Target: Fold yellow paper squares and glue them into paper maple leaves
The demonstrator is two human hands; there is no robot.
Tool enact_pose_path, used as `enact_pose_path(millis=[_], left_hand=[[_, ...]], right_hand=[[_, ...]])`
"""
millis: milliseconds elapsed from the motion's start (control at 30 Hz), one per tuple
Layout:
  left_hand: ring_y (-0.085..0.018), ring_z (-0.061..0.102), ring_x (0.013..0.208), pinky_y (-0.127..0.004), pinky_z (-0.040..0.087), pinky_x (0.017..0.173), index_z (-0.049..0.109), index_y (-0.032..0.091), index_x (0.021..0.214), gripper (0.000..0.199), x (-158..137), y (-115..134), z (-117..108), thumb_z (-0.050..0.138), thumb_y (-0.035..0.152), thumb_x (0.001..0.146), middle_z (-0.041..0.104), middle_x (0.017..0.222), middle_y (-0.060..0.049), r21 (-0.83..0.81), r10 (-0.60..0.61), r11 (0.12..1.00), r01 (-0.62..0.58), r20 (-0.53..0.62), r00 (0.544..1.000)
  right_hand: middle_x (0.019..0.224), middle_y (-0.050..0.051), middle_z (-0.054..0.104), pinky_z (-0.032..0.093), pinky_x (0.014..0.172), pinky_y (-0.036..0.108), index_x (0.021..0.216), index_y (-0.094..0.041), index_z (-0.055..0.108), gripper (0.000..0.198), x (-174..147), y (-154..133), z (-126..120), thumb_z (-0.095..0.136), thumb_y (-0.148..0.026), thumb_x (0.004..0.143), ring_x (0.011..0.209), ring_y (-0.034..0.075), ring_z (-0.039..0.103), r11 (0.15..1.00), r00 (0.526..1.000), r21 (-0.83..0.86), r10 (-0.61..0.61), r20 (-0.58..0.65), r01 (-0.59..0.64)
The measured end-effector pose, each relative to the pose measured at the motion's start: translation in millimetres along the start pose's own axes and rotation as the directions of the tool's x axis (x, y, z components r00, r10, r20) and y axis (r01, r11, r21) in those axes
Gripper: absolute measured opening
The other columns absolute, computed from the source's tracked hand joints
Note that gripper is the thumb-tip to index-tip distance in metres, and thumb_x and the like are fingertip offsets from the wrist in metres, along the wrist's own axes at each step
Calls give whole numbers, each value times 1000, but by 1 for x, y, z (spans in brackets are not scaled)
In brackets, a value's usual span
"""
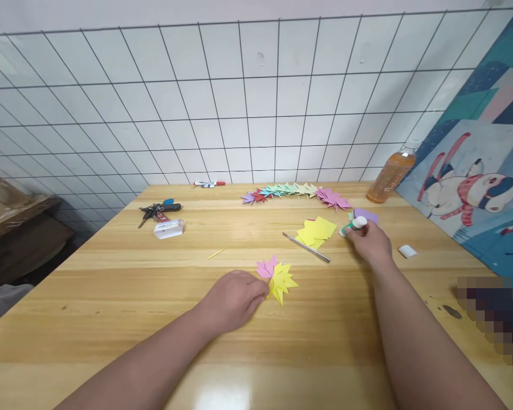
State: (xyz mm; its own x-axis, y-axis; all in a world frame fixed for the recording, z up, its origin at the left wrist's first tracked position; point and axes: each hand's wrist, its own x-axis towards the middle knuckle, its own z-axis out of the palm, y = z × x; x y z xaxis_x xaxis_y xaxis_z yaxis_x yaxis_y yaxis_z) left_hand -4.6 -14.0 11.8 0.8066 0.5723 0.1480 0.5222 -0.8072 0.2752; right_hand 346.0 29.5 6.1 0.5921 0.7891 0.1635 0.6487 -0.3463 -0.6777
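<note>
Near the middle of the table, my left hand (235, 299) pinches the stem end of a folded paper leaf, its yellow part (283, 280) pointing right and a pink part (267, 267) behind it. My right hand (373, 242) is closed around a glue stick (354, 225) with a white end and a green label, held tilted. Beside it lie yellow paper squares (318, 232), with a slim metal blade-like tool (306, 247) along their near edge. Purple paper (366, 215) shows partly behind my right hand.
A row of folded paper leaves (288, 191) in several colours curves along the back. Keys (158, 212), a small white box (169, 229), markers (209, 184) and a thin yellow stick (216, 253) are on the left. On the right stand a drink bottle (391, 175) and a white cap (407, 251).
</note>
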Motion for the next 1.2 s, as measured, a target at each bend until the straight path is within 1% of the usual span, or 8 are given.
enact_pose_path(millis=[333,433,533,633,700,767,933,1200], left_hand=[[-18,53,111,-33,42,94,47,26,123,39,0,9,0,46,24,84,60,118,-4,-299,139,943,-144,-36,990],[-19,58,97,-35,45,86,58,26,110,30,-1,-8,-7,39,24,87,66,103,-4,-140,-96,987,75,-149,984],[-25,54,98,-41,41,88,61,22,104,28,-5,-40,-20,40,26,85,63,102,-8,75,-387,904,420,-272,881],[-28,52,102,-41,40,88,60,20,104,30,-11,-67,-31,44,34,83,60,104,-10,152,-564,772,618,-286,775],[-28,54,99,-40,41,85,61,20,96,29,-14,-77,-34,47,40,81,61,101,-10,159,-631,733,662,-205,748],[-28,55,95,-39,42,80,60,20,94,29,-15,-79,-34,47,41,80,61,98,-10,167,-671,705,690,-157,724],[-27,58,84,-35,42,66,60,20,84,24,-16,-75,-36,40,35,83,63,89,-8,193,-707,669,718,-132,695],[-26,58,85,-34,42,67,60,20,78,26,-12,-70,-38,38,33,84,64,87,-8,184,-699,673,717,-158,697]], right_hand=[[93,8,65,39,70,32,100,-21,58,34,-6,-8,14,51,-43,75,85,25,57,971,996,-221,-83,26,87],[115,14,55,38,81,36,117,-17,50,55,-14,-17,9,58,-39,68,102,28,50,971,975,-195,-166,-149,136],[112,13,55,38,80,33,118,-15,48,48,-30,-36,-2,51,-28,71,99,24,50,968,898,-132,-246,-365,211],[73,2,62,37,59,26,85,-22,60,21,-54,-58,-10,42,-24,76,66,16,54,945,942,-61,-312,123,321],[67,-1,61,33,52,24,72,-23,60,14,-69,-67,-10,47,-27,74,60,14,53,888,789,-60,-373,488,456],[69,-2,62,30,49,22,74,-24,60,10,-80,-71,-6,56,-31,70,59,13,53,857,649,-63,-336,682,511],[76,-2,63,29,50,21,80,-24,58,14,-88,-71,6,61,-33,70,65,14,55,802,592,-121,-321,739,585],[100,4,62,35,63,24,100,-25,63,26,-81,-71,29,40,-23,88,86,16,58,719,703,-213,-495,510,661]])
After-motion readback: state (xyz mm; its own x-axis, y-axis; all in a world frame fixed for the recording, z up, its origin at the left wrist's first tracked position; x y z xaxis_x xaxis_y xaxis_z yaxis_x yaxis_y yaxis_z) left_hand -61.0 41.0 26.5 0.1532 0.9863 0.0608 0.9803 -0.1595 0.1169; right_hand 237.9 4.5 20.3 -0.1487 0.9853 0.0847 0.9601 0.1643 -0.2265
